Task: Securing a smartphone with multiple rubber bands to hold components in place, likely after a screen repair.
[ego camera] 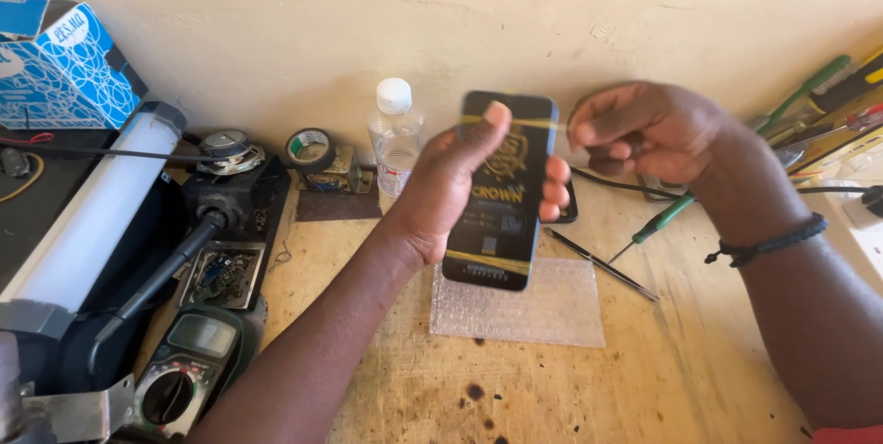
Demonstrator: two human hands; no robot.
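One black flat pack [501,196] gripped by left hand [451,191] fingers; right hand [644,131] fingers curled, w/ nothing held.

head camera, looking down, close over workbench [662,380]

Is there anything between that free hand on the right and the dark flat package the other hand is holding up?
Nothing visible. The right hand hovers beside the top corner of the black package, which the left hand grips; only open air separates them.
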